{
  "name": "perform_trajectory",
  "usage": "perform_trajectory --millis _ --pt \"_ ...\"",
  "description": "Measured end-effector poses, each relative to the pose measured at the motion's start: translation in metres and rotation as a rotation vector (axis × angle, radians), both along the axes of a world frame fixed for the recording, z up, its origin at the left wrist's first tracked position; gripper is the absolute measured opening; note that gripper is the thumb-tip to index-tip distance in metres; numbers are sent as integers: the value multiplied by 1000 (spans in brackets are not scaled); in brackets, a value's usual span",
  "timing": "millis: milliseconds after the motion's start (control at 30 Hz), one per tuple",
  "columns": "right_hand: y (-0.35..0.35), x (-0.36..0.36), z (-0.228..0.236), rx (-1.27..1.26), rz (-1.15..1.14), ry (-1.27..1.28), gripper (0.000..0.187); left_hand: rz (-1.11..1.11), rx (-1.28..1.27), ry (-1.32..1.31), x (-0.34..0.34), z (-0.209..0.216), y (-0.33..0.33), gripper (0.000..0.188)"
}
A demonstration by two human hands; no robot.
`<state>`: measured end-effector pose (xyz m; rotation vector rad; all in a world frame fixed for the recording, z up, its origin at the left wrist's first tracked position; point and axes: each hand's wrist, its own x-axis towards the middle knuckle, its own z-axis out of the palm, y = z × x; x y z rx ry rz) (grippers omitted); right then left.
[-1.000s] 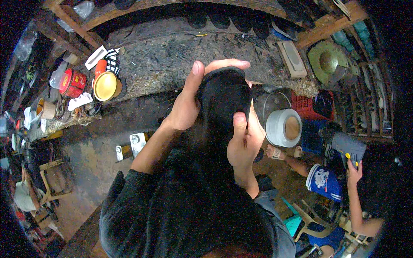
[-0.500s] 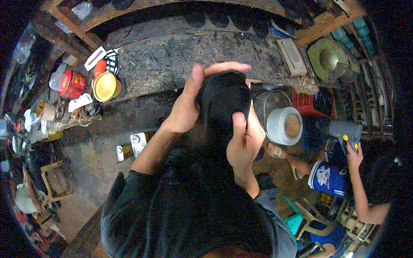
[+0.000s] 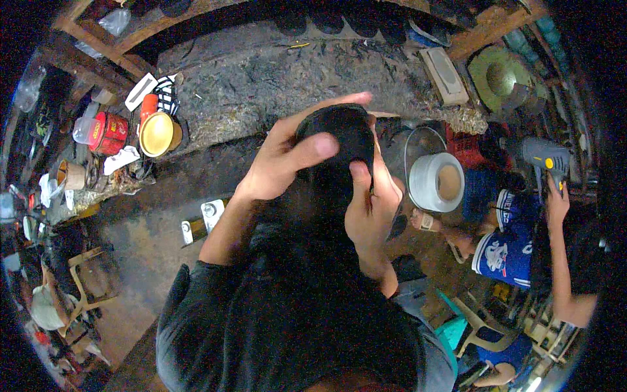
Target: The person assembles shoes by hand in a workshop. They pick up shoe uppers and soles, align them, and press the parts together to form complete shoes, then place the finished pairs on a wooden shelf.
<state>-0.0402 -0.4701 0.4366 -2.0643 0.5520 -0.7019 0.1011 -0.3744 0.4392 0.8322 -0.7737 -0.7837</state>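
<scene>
Between both hands is a black shoe-shaped piece (image 3: pixel 343 124), its rounded end pointing away from me over the workbench's near edge. My left hand (image 3: pixel 277 160) wraps its left side, the thumb lying across the upper face and the fingers reaching round the far end. My right hand (image 3: pixel 371 212) grips the right side, thumb on top and fingers behind. The lower part of the piece merges with my dark shirt, so its near end cannot be made out.
The worn workbench (image 3: pixel 228 98) spans the far side. At left stand a yellow cup (image 3: pixel 157 135) and a red tub (image 3: pixel 110 133). A wide tape roll (image 3: pixel 435 183) is at right. Beside it, a co-worker's hand (image 3: pixel 557 201) holds a grey heat gun (image 3: pixel 542 153).
My left thumb has come down from the piece's side onto its upper face. My right hand keeps its grip. The co-worker's heat gun has moved up and to the right.
</scene>
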Motion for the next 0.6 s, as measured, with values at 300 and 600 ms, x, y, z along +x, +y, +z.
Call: perform_trajectory --millis 300,600 --pt "-2 -8 -22 22 -11 77 50 36 177 -38 7 1 8 49" --pt "-35 0 -31 -368 -12 -91 71 278 353 10 18 -12 0 40"
